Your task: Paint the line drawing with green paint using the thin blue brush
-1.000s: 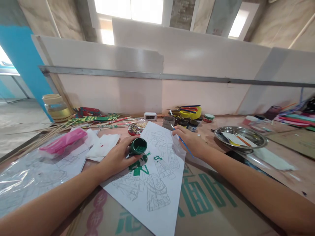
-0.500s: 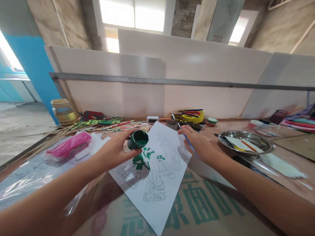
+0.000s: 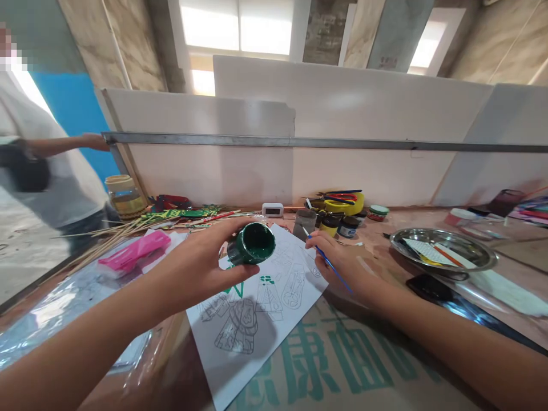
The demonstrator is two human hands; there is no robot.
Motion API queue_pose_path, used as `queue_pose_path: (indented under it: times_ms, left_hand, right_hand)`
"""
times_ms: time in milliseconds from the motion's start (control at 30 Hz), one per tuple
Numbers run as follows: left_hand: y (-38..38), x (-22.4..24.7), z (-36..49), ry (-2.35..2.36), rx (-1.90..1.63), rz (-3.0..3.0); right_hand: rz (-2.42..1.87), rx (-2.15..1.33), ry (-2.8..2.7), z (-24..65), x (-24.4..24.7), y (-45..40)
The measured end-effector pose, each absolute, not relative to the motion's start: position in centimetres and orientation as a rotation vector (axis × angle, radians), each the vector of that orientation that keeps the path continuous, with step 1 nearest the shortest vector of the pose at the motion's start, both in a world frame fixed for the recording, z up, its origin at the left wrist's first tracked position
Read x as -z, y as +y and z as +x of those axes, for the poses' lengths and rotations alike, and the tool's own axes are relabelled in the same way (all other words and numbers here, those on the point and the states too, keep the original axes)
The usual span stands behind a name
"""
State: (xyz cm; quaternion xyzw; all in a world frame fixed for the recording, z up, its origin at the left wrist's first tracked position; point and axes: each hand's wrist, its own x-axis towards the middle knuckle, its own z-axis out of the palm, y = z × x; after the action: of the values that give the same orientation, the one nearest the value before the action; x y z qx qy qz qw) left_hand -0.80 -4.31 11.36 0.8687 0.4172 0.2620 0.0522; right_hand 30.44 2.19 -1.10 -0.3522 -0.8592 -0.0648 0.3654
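My left hand [image 3: 218, 257] is closed around a small jar of dark green paint [image 3: 252, 244], tilted so its mouth faces me. Between the fingers of my right hand [image 3: 331, 254] is a thin blue paintbrush [image 3: 327, 261], its tip pointing up and left. Under both hands lies a white sheet of paper [image 3: 222, 374] with pencil line drawings and some green painted patches. The jar hides part of the sheet's upper half. Just beyond the brush tip stands a greyish cup [image 3: 305, 224], with a yellow paint jar [image 3: 330, 224] and a dark paint jar [image 3: 348, 226] beside it.
A metal bowl [image 3: 486, 257] holding a few items and a black phone [image 3: 428, 287] lie at right. At left are a pink plastic bag [image 3: 135, 251], clear plastic [image 3: 51, 319], thin sticks [image 3: 100, 245] and a lidded jar [image 3: 124, 197]. Another person [image 3: 55, 154] stands far left.
The sheet has turned, its near corner now further left. My left hand has brought the jar nearer and to the right. A person has come into view at left.
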Motion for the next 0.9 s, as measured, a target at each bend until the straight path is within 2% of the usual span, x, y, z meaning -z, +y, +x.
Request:
queue_pose_path:
  times_ms: [300,600,700,900]
  left_hand:
    - [-4.5,-13.7,0.2,1.383,-0.658,2.636]
    - [-3.8,-16.0,-0.3,1.337,-0.738,2.611]
    - [-3.0,-13.8,0.6,1.361,-0.774,2.503]
    - [0.3,-4.9,2.7,1.357,-0.847,2.244]
  right_hand:
    - [-0.855,0.131,-2.207,30.8,1.8,2.9]
    - [-0.824,0.111,-2.204,30.7,1.9,2.9]
    - [-0.804,0.114,-2.195,30.5,1.9,2.6]
    - [-0.774,0.128,-2.206,30.3,1.7,2.0]
